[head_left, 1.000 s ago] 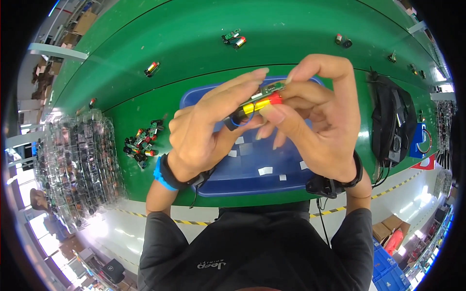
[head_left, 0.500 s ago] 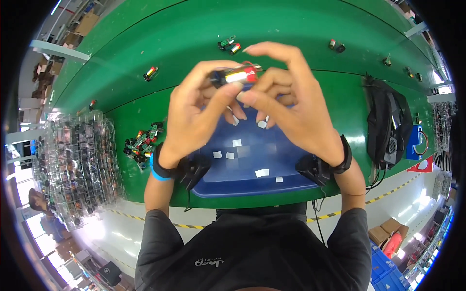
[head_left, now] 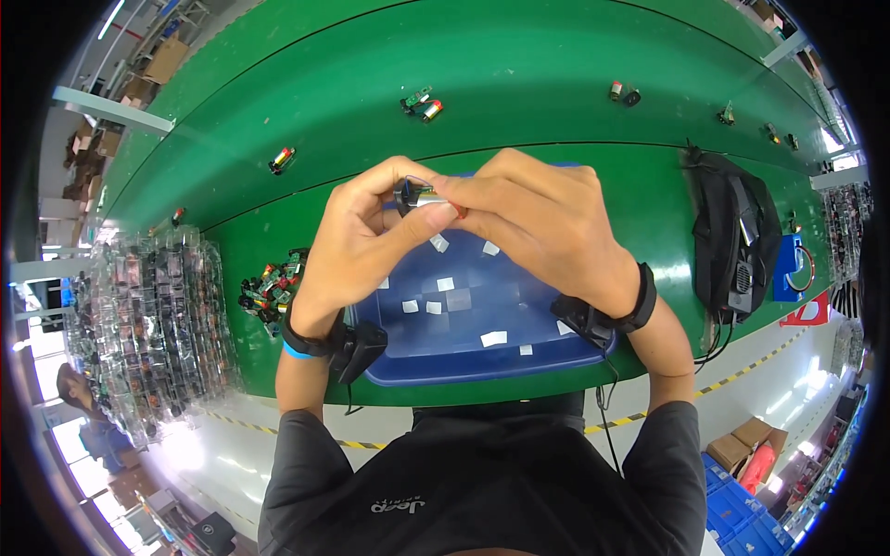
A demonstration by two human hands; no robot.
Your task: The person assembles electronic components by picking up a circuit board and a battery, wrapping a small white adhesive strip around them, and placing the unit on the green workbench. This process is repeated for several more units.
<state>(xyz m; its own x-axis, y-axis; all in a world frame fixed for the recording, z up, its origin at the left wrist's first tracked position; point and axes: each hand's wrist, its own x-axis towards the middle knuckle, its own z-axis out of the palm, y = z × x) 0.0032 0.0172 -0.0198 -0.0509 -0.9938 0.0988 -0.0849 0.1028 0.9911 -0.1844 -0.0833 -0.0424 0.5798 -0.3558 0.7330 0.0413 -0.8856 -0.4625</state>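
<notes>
Above the blue tray [head_left: 417,369], my left hand [head_left: 357,232] is closed around a small cylindrical battery assembly [head_left: 425,197]. One end of it is black, the middle is silvery, and a bit of red shows at the other end; thin wires run along its top. My right hand [head_left: 547,218] pinches at the red end with thumb and fingers pressed together, covering much of that end. Small white paper pieces [head_left: 494,339] lie scattered in the tray below. Left of the tray sits a heap of green circuit boards with red cells [head_left: 271,292].
Stacked clear plastic trays [head_left: 148,324] stand at the table's left end. A black bag [head_left: 737,232] with cables lies to the right, beside a blue box [head_left: 790,267]. Several loose battery assemblies [head_left: 283,160] are spread along the far part of the green table [head_left: 519,102].
My right hand has come in from being spread apart and now pinches the red end. Both hands with the battery assembly sit slightly lower, and the view has shifted a little.
</notes>
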